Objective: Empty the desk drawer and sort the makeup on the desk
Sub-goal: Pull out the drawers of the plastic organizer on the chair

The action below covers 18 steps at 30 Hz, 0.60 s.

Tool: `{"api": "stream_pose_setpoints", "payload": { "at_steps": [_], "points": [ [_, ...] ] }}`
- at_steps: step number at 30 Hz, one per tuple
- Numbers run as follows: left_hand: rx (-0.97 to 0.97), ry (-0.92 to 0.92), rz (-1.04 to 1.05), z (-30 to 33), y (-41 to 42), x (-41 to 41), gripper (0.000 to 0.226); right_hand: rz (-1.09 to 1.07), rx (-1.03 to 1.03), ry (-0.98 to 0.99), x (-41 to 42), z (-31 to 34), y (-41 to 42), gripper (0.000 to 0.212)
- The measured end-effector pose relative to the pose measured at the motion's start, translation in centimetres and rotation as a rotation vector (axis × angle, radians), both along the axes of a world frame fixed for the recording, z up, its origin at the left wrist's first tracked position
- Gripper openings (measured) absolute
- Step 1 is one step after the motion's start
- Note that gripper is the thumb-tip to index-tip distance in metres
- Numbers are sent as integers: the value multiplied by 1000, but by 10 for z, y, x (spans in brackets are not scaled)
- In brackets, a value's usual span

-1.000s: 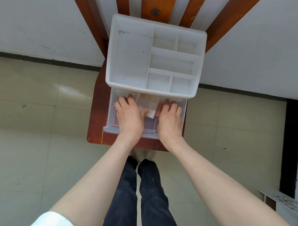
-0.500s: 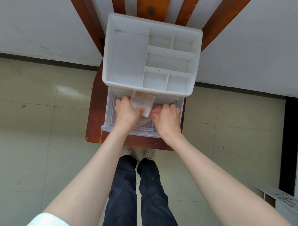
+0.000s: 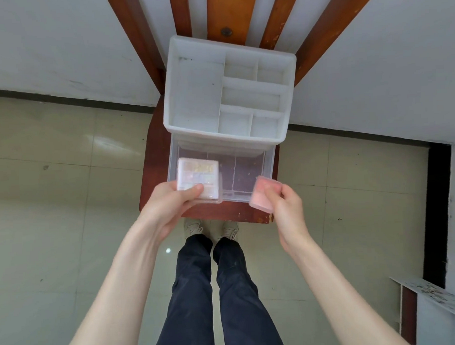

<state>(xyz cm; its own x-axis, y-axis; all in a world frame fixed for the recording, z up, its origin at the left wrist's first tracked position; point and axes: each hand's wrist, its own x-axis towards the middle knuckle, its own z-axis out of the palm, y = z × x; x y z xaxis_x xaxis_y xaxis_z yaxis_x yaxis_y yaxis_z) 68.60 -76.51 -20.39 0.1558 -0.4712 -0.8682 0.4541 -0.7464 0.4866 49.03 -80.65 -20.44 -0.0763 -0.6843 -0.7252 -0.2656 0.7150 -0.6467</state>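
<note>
My left hand (image 3: 168,206) pinches a square clear palette (image 3: 198,180), thumb on its lid, above the front left corner of the open drawer (image 3: 243,171). My right hand (image 3: 285,203) grips a small pink case (image 3: 264,194) by its edge, over the drawer's front right corner. The drawer juts from a white organizer (image 3: 197,95) standing on a wooden chair (image 3: 155,159).
</note>
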Motion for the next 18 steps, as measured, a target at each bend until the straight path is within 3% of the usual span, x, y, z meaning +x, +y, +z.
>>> {"api": "stream_pose_setpoints", "payload": {
  "at_steps": [4,7,10,13,16,18],
  "points": [
    [44,104,434,2,34,16,9,-556,250,-234,-19,5,4,16],
    [74,132,670,-4,48,27,8,-772,407,-432,-25,1,1,12],
    [33,246,700,-8,50,30,16,-824,406,-556,-23,-2,-2,14],
    [-40,310,684,-5,41,29,47,-820,365,-589,-17,1,-4,15],
    [-95,295,660,-4,27,29,31,-869,343,-685,-18,2,-11,27],
    [-154,284,632,-3,13,31,38,-872,324,-734,-14,2,-23,39]
  ]
}}
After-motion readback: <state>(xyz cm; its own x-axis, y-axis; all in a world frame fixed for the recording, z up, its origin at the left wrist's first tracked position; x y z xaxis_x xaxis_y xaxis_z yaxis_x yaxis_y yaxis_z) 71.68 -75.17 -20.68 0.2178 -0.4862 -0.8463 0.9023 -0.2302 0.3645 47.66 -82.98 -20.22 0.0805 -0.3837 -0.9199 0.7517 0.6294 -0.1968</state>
